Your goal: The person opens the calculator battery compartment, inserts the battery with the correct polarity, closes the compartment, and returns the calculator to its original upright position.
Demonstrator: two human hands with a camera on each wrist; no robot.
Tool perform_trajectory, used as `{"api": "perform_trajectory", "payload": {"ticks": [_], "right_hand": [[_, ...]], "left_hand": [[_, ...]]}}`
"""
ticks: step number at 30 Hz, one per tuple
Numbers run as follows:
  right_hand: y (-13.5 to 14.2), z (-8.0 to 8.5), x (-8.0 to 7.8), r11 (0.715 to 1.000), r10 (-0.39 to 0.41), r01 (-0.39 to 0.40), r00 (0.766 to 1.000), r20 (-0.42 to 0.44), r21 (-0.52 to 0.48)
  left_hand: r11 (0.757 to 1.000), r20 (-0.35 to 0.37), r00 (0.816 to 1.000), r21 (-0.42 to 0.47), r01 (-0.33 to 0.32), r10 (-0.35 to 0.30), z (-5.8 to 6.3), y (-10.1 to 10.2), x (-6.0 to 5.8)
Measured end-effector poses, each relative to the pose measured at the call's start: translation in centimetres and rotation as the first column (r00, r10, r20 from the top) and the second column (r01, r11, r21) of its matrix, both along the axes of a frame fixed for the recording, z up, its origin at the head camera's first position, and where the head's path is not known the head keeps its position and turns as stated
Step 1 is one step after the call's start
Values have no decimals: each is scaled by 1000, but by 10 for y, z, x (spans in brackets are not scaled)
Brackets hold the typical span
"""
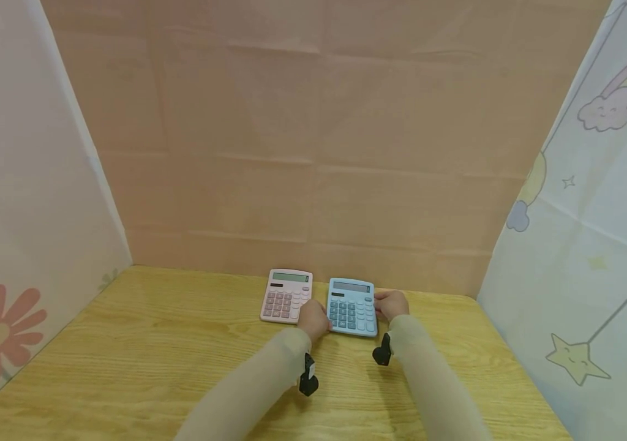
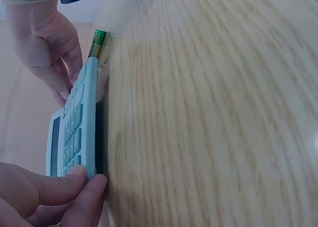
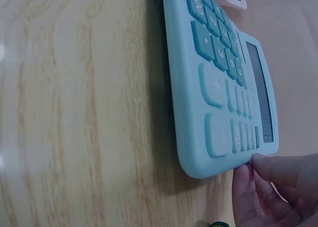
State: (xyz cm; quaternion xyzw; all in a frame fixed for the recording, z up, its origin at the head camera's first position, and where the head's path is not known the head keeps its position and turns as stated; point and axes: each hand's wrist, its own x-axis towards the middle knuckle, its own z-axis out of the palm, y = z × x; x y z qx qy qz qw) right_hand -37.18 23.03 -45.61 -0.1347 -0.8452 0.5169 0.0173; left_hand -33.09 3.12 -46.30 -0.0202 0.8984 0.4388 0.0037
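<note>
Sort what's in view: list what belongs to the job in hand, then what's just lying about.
In the job:
Blue calculator, held at its edges
Left hand and right hand, both holding it

Seemingly lying about:
Pink calculator, beside the blue one, held by neither hand
Green battery, near the right hand; possibly part of the job

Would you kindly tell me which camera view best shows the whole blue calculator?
The head view, as it shows the blue calculator from display to bottom keys. The left wrist view has it nearly edge-on; the right wrist view brings it close, but the frame's top cuts it off.
</note>
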Motion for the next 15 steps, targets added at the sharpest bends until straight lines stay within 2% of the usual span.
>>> {"api": "perform_trajectory", "payload": {"ticks": [8, 15], "right_hand": [[-2, 2, 5, 1000, -5, 5, 1000, 6, 12], [-1, 2, 2, 1000, -1, 1, 1000, 26, 31]], "left_hand": [[1000, -10, 1000, -12, -12, 12, 5, 2, 5], [996, -36, 999, -87, -10, 6, 6, 4, 6]]}}
